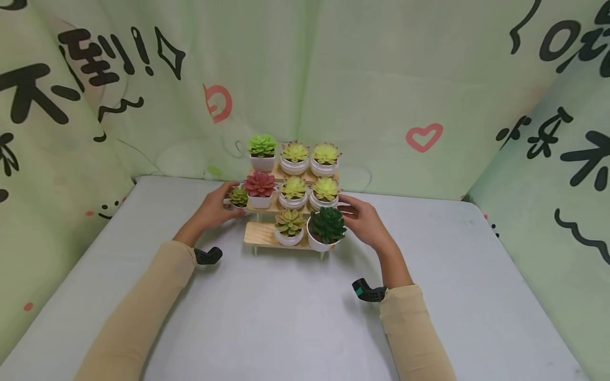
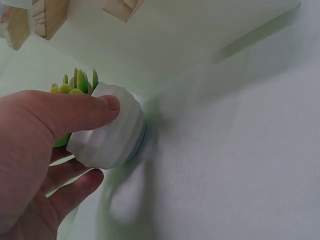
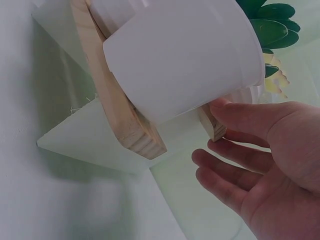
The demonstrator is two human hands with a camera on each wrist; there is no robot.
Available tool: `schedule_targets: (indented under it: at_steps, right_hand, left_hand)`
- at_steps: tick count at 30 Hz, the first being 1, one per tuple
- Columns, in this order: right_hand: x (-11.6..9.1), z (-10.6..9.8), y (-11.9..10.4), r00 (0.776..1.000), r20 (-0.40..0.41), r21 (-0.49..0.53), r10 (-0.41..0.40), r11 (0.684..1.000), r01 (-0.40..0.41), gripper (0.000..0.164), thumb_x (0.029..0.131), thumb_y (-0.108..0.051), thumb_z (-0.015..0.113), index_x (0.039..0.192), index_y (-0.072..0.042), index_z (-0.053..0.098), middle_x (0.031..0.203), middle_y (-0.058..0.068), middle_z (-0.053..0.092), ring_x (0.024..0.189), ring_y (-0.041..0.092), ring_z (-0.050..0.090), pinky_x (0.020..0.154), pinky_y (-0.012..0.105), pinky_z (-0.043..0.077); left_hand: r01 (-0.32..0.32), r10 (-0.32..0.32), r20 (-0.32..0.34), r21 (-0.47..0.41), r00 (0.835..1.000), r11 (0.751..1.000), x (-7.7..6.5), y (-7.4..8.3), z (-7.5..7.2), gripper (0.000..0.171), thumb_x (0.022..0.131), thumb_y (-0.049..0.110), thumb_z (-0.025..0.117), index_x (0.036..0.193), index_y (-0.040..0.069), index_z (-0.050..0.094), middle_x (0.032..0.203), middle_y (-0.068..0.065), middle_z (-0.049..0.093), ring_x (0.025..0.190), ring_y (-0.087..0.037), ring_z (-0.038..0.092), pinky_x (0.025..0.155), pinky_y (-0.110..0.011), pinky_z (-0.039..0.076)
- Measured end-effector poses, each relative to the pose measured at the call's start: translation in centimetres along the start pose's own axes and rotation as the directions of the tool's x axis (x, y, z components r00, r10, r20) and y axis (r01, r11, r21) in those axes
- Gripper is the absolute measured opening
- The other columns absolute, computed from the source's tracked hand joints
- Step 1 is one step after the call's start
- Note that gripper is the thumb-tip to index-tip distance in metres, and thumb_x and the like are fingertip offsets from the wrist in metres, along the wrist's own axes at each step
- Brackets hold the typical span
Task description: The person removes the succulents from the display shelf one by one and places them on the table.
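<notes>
My left hand [image 1: 216, 205] grips a small potted succulent [image 2: 107, 127] in a ribbed white pot, thumb across its side, fingers below. That pot is beside the left end of a three-tier wooden plant stand [image 1: 259, 235]. With thumb and forefinger, my right hand [image 1: 366, 221] pinches the right end of the stand's middle shelf [image 3: 214, 125]. Close by on the bottom shelf, a dark green succulent [image 1: 326, 225] sits in a white pot [image 3: 185, 60], next to a yellow-green one [image 1: 289, 222]. A red succulent [image 1: 259, 183] stands at the middle shelf's left.
Two yellow succulents [image 1: 293, 188] share the middle shelf with the red one. On the top shelf are a bright green succulent [image 1: 262, 145] and two yellow ones [image 1: 326, 154]. A pale green printed curtain [image 1: 371, 95] rises behind the white table [image 1: 286, 317].
</notes>
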State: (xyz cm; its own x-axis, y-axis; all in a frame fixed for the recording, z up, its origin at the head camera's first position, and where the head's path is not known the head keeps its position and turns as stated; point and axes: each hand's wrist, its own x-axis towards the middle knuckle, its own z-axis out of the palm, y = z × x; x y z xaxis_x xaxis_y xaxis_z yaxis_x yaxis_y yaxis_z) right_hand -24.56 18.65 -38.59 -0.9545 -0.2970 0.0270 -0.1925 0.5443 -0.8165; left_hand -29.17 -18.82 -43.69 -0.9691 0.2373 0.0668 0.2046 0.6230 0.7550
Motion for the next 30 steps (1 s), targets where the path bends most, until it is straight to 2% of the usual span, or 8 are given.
schedule_targets:
  at_steps: [7, 18, 23, 30]
  right_hand:
    - [0.09, 0.04, -0.01, 1.0, 0.003, 0.006, 0.003, 1.0, -0.003, 0.054, 0.096, -0.007, 0.057, 0.147, -0.004, 0.039, 0.148, 0.02, 0.043, 0.131, 0.038, 0.05, 0.108, 0.047, 0.045]
    - [0.13, 0.25, 0.15, 1.0, 0.008, 0.016, 0.019, 1.0, -0.019, 0.054, 0.096, -0.009, 0.058, 0.147, -0.006, 0.04, 0.146, 0.02, 0.046, 0.13, 0.037, 0.051, 0.107, 0.046, 0.045]
    - [0.12, 0.16, 0.25, 1.0, 0.003, 0.014, 0.008, 1.0, -0.008, 0.053, 0.096, -0.009, 0.058, 0.146, -0.006, 0.04, 0.146, 0.019, 0.045, 0.13, 0.037, 0.051, 0.108, 0.046, 0.045]
    - [0.03, 0.07, 0.15, 1.0, -0.002, -0.003, 0.011, 1.0, -0.011, 0.053, 0.096, -0.006, 0.056, 0.147, -0.006, 0.04, 0.147, 0.019, 0.045, 0.13, 0.036, 0.051, 0.107, 0.045, 0.046]
  left_hand:
    - [0.023, -0.023, 0.004, 0.008, 1.0, 1.0, 0.36, 0.03, -0.17, 0.078, 0.084, 0.013, 0.075, 0.148, 0.011, 0.03, 0.146, -0.024, 0.041, 0.133, -0.04, 0.044, 0.103, -0.049, 0.049]
    - [0.016, -0.016, 0.0, 0.033, 1.0, 0.999, 0.59, 0.23, -0.22, 0.077, 0.084, 0.013, 0.074, 0.148, 0.009, 0.03, 0.145, -0.024, 0.042, 0.132, -0.04, 0.045, 0.102, -0.049, 0.05]
    - [-0.014, 0.015, -0.005, 0.053, 1.0, 0.998, 0.52, 0.41, -0.23, 0.077, 0.085, 0.015, 0.073, 0.148, 0.006, 0.03, 0.148, -0.024, 0.038, 0.135, -0.04, 0.041, 0.106, -0.051, 0.047]
    - [-0.071, 0.073, -0.058, 0.033, 0.996, 0.997, 0.07, 1.03, -0.52, 0.076, 0.083, 0.015, 0.076, 0.146, 0.002, 0.034, 0.144, -0.022, 0.043, 0.133, -0.037, 0.042, 0.108, -0.051, 0.045]
